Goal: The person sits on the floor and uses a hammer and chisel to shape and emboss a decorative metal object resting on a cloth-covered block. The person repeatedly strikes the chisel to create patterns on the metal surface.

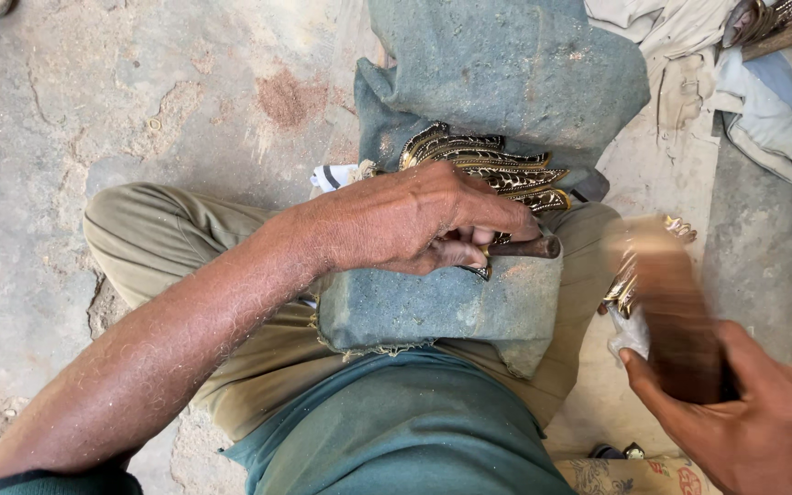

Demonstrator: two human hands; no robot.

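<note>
My left hand [419, 218] rests on a grey-green cloth pad [433, 307] over my lap and pinches a short dark metal tool [529, 247] against a small ornate brass piece. A fanned stack of ornate brass pieces [492, 170] lies just beyond my fingers. My right hand [740, 417] grips a brown wooden mallet-like block [676, 307], blurred by motion, raised to the right of the pad.
A larger grey-green cloth bundle [506, 64] lies ahead on the cracked concrete floor [139, 101]. Pale rags [689, 64] and more brass pieces [767, 18] sit at the upper right. More brass pieces [621, 289] lie beside my right knee.
</note>
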